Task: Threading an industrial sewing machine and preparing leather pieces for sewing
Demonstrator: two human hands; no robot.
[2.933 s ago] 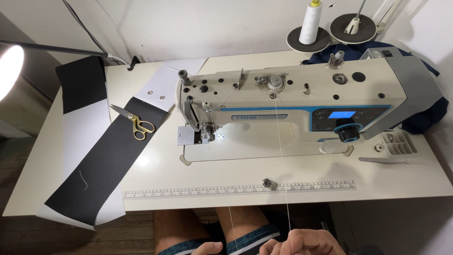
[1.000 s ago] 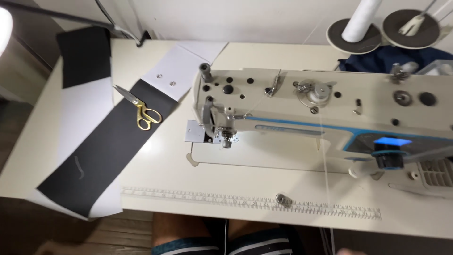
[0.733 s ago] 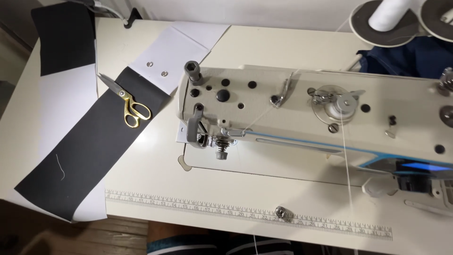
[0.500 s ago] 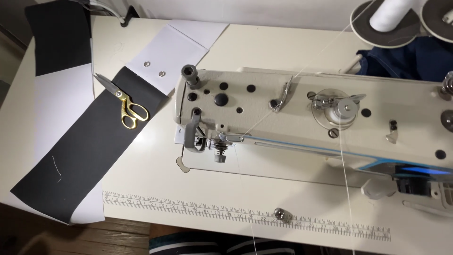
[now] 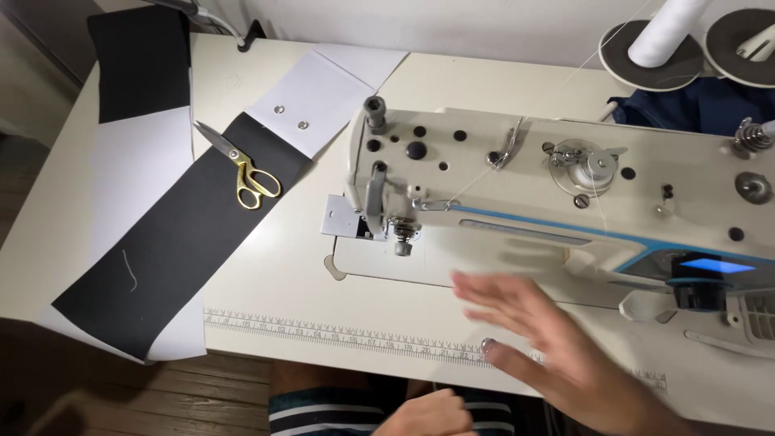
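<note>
- While the cream worktop fills most of the head view, it carries everything else, and a printed measuring strip runs along its near edge.
- Across the right half stands the white sewing machine, with a blue stripe and a lit blue display at its right end; its needle end faces left, over the metal plate.
- Left of the machine a long black fabric strip lies slantwise, a white layer showing beneath it at the near end.
- At the strip's far end lies a white piece with two metal snaps.
- Behind the machine, at the right, a white thread cone stands on a dark round base.
- Blurred, the right hand hovers low over the worktop just in front of the machine bed, fingers spread and released, grasping nothing.
- Gold-handled scissors rest on the black strip, blades pointing away.
- Only the knuckles of the left hand show at the bottom edge, above striped shorts; its fingers look curled, but what they grasp cannot be told.
</note>
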